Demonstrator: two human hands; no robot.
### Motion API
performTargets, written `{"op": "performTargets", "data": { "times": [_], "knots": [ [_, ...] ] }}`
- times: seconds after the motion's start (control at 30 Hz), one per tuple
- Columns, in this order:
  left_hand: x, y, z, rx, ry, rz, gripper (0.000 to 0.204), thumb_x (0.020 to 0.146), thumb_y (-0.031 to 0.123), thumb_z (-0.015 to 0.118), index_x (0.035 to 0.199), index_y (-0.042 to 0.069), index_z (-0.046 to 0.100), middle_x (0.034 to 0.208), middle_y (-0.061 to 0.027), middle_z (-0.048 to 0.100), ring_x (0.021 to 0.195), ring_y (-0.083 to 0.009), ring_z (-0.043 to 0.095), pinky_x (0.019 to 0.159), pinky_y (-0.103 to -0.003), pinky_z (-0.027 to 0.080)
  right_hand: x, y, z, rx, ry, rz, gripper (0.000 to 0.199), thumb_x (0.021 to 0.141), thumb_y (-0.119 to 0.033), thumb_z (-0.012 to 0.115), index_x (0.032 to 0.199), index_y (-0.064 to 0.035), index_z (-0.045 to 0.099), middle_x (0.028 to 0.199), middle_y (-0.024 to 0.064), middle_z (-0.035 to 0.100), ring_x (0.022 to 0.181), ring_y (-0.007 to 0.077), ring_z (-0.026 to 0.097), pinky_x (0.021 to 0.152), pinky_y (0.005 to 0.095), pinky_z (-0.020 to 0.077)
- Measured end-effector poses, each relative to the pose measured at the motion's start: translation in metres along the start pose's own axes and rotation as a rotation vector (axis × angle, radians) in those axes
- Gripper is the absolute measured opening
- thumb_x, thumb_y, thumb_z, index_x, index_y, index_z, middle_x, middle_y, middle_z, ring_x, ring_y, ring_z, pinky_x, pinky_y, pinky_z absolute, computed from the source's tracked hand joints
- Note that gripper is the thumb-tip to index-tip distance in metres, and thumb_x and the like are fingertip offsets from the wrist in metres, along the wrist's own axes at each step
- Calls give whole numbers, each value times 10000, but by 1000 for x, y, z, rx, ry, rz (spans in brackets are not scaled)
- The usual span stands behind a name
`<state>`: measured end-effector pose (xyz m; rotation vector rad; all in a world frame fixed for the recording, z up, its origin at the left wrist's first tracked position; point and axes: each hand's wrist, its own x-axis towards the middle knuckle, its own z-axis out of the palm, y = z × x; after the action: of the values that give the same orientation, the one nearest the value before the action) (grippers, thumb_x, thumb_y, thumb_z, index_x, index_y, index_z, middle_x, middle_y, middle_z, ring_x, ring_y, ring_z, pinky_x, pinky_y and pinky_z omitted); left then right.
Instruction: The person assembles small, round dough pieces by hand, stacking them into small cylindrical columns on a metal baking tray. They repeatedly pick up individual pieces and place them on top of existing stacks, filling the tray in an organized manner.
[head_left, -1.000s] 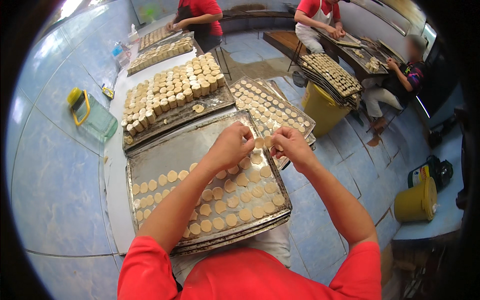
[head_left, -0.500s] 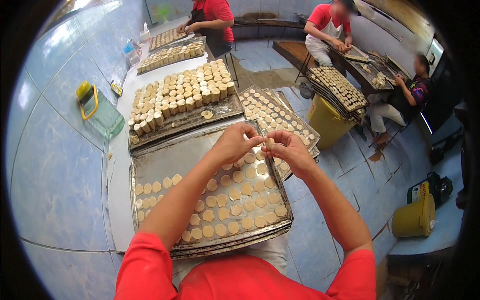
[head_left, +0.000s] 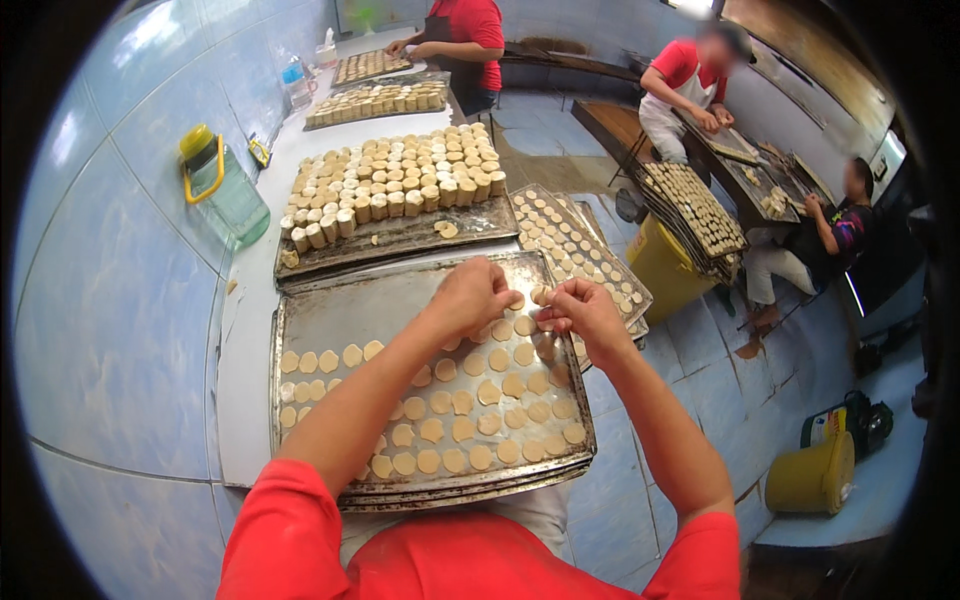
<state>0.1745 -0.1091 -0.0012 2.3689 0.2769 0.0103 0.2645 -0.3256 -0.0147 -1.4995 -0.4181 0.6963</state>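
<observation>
A metal baking tray (head_left: pixel 345 308), on top of a stack of similar trays, carries rows of flat, pale dough discs (head_left: pixel 428 461). Above its far right corner, my left hand (head_left: pixel 472 298) pinches a dough disc (head_left: pixel 516 301) low over the surface. My right hand (head_left: pixel 592 318) is closed just beside it, with a small piece of dough (head_left: pixel 541 295) at its fingertips. Beyond my hands, many short dough cylinders (head_left: pixel 400 180) stand packed on a second, darker tray (head_left: pixel 390 245). The palms of both hands are hidden.
To the right, more disc-covered trays (head_left: pixel 575 245) are stacked. A yellow bucket (head_left: pixel 665 268) supports another tray stack (head_left: pixel 695 205). A green-tinted jug (head_left: pixel 235 205) with a yellow lid stands by the wall. Co-workers (head_left: pixel 690 90) handle dough farther off; another yellow bucket (head_left: pixel 812 474) is at right.
My hands have moved slightly apart and lower toward the tray. A dough disc now shows at my left fingertips. The whole view has shifted a little.
</observation>
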Motion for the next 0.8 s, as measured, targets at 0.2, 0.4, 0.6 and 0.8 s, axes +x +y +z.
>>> {"op": "performTargets", "data": {
  "times": [0.2, 0.4, 0.6, 0.8],
  "knots": [
    [-14, -6, -5, -174, 65, 187, 307, 959, 320, 772, 991, 15, 755, 1058, -147, 696, 886, -251, 645, 799, -415, 544, 5, 4, 21, -28, -72, -36, 202, 1029, -199, 754, 1024, -8, 687, 872, 67, 745, 785, 113, 730, 628, 197, 505],
    [-24, -24, -23, -92, -26, 12, 341, 938, 350, 804, 1004, 18, 767, 1046, -151, 704, 902, -264, 657, 814, -408, 542, 6, 2, 36, -119, -27, 13, 201, 975, -203, 733, 1001, -5, 720, 766, 20, 674, 643, 82, 590, 578, 234, 463],
    [-35, -37, -29, -94, 71, 194, 337, 958, 346, 785, 1023, 16, 776, 1028, -145, 708, 915, -259, 659, 818, -396, 541, 7, -4, 56, -109, -119, 46, 137, 1022, -163, 715, 1033, -29, 692, 756, -16, 646, 619, 41, 563, 541, 186, 419],
    [-47, -46, -32, -224, 53, 176, 250, 953, 254, 753, 989, 9, 781, 1084, -189, 712, 990, -325, 694, 879, -431, 552, 8, -3, 75, -61, -192, -6, 133, 1017, -157, 706, 1003, -28, 675, 735, -12, 635, 585, 44, 534, 511, 206, 388]
  ]
}}
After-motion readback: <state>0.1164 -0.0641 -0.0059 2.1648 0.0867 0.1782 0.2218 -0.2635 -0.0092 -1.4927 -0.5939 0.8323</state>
